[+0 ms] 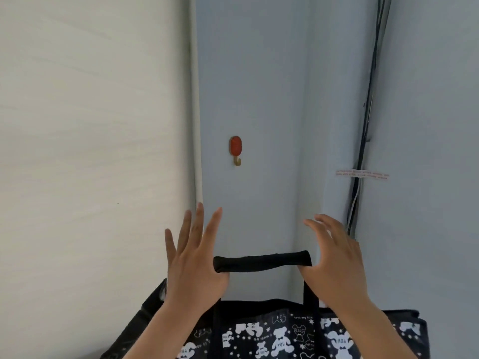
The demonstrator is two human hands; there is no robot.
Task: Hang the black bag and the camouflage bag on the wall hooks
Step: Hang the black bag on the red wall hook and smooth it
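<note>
While my left hand (193,265) and right hand (337,263), fingers spread, carry the black bag (272,332) by its handle (261,260) on my thumbs below the wall hook (235,150), it may slip off.

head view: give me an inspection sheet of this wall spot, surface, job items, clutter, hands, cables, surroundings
surface: pale blue wall, bare apart from one fitting
job's things: red wall hook empty; black bag with white bear print below it, its black handle stretched level under the hook; camouflage bag not in view
clutter: nothing seen
hands: left hand and right hand with fingers spread, handle carried on the thumbs
cables: dark cables run down the wall on the right, taped by a printed strip
surroundings: white panel on the left
</note>
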